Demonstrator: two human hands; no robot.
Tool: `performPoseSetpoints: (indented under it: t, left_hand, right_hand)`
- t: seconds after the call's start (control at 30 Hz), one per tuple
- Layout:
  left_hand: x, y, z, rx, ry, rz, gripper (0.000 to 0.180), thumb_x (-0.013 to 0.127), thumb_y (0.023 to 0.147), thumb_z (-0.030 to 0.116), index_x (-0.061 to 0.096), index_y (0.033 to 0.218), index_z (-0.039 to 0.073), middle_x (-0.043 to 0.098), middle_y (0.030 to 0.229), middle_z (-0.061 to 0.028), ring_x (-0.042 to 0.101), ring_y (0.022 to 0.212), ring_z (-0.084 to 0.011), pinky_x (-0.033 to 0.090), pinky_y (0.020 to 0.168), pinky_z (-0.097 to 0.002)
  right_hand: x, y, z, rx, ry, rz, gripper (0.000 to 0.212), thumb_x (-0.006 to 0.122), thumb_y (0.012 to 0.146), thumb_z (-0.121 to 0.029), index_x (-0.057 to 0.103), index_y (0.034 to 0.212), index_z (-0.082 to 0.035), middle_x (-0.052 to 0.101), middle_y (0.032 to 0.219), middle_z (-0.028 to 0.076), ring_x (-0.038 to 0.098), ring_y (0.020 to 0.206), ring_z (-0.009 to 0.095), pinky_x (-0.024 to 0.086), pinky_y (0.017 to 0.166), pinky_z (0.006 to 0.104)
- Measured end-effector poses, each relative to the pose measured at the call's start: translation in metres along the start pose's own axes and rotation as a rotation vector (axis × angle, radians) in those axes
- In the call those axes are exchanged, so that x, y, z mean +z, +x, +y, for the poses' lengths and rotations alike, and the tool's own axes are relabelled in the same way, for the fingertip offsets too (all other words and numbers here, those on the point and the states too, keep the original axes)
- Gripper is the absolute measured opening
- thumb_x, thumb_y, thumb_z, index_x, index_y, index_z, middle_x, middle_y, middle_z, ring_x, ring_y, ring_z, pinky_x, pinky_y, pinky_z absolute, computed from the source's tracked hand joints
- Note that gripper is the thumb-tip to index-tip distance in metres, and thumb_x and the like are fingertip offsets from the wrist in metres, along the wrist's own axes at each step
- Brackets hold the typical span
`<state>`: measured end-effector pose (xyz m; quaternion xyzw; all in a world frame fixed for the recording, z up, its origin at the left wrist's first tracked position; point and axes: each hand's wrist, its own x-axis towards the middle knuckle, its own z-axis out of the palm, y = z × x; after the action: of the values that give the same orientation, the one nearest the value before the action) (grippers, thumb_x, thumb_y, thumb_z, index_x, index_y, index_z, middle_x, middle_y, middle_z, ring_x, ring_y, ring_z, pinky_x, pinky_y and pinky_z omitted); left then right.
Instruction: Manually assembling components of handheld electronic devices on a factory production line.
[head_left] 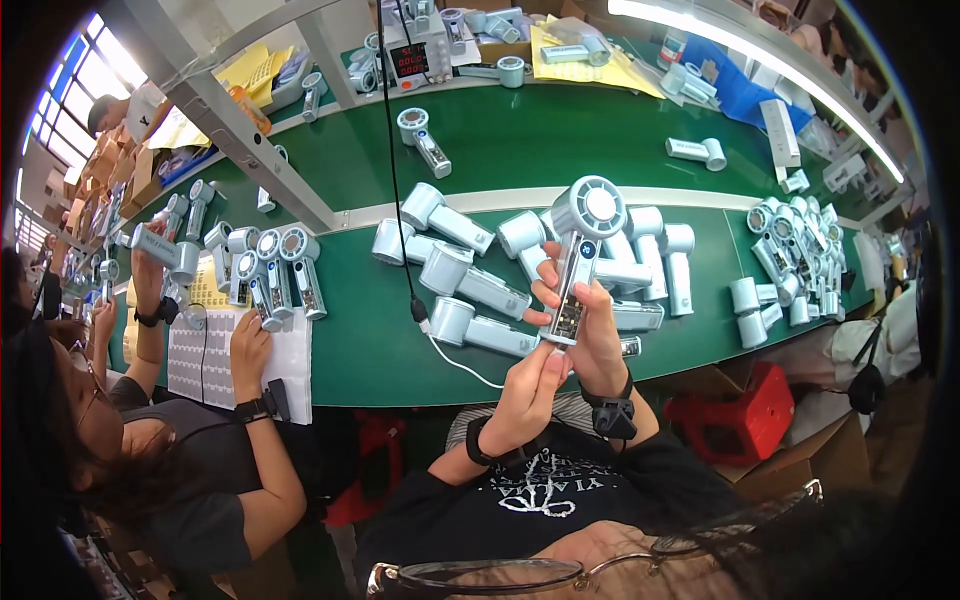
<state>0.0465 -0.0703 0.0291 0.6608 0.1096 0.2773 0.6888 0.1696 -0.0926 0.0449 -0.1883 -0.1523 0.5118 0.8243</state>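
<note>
A light blue handheld fan [588, 208] stands upright in front of me, its round grille on top and circuitry showing through the handle. My right hand [598, 345] is closed around the handle, with fingertips showing on its left side. Just below, my left hand [528, 392] pinches the plug end of a white cable [455, 362] against the handle's bottom end. The fingers hide the plug, so I cannot tell whether it is fully in. This cable joins a black cord [392, 150] hanging from above. Several similar fans [485, 290] lie on the green table around my hands.
More fans [795, 245] are heaped at the right. A single fan [425, 140] lies beyond the metal rail. A meter with a red display [408, 62] stands at the back near a blue bin [715, 75]. On the left, a co-worker's hand [250, 350] is beside upright fans. A red stool [745, 410] stands right.
</note>
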Motion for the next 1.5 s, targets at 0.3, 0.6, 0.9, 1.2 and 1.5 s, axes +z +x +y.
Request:
performPoseSetpoints:
  t: [0.3, 0.6, 0.9, 1.2, 1.5]
  left_hand:
    - [-0.003, -0.002, -0.009, -0.085, -0.149, 0.117, 0.022, 0.037, 0.1, 0.012, 0.047, 0.085, -0.001, 0.043, 0.068, -0.0006, 0.036, 0.056, -0.0061, 0.03, 0.05, -0.0218]
    - [-0.007, -0.005, -0.011, -0.099, -0.184, 0.142, 0.023, 0.038, 0.1, 0.012, 0.048, 0.084, -0.002, 0.044, 0.068, -0.0005, 0.037, 0.056, -0.006, 0.031, 0.049, -0.0214]
    - [-0.03, -0.011, -0.005, 0.014, -0.279, -0.057, 0.022, 0.035, 0.1, 0.01, 0.045, 0.086, -0.003, 0.047, 0.074, -0.0053, 0.044, 0.062, -0.0118, 0.037, 0.057, -0.0245]
    - [-0.041, -0.014, 0.003, -0.032, -0.189, -0.224, 0.024, 0.034, 0.099, 0.011, 0.045, 0.083, -0.003, 0.048, 0.075, -0.0081, 0.048, 0.066, -0.0162, 0.04, 0.062, -0.0271]
    - [-0.059, -0.016, 0.002, -0.031, -0.055, -0.212, 0.036, 0.034, 0.101, 0.022, 0.047, 0.078, -0.002, 0.05, 0.072, -0.0089, 0.049, 0.064, -0.016, 0.04, 0.06, -0.0269]
  right_hand:
    - [0.002, 0.003, 0.009, -0.071, -0.13, 0.042, 0.055, 0.063, 0.082, -0.014, 0.037, 0.129, -0.004, 0.042, 0.093, 0.003, 0.045, 0.078, 0.008, 0.043, 0.065, 0.0262]
    - [-0.004, -0.002, 0.018, -0.198, -0.384, -0.008, 0.064, 0.069, 0.077, -0.011, 0.033, 0.129, -0.007, 0.044, 0.094, 0.004, 0.048, 0.074, 0.011, 0.044, 0.066, 0.0272]
    - [0.019, -0.002, -0.021, -0.21, -0.384, -0.278, 0.105, 0.079, 0.071, -0.04, 0.012, 0.146, -0.009, 0.041, 0.132, 0.023, 0.06, 0.1, 0.031, 0.056, 0.073, 0.0444]
    - [-0.012, -0.015, -0.04, -0.287, -0.433, -0.089, 0.12, 0.082, 0.061, -0.05, 0.004, 0.147, -0.021, 0.035, 0.135, 0.029, 0.057, 0.106, 0.039, 0.056, 0.079, 0.0504]
    - [-0.02, -0.009, -0.081, -0.516, -1.06, -0.529, 0.088, 0.088, 0.058, -0.025, 0.032, 0.124, -0.01, 0.049, 0.125, 0.03, 0.057, 0.11, 0.037, 0.05, 0.087, 0.0462]
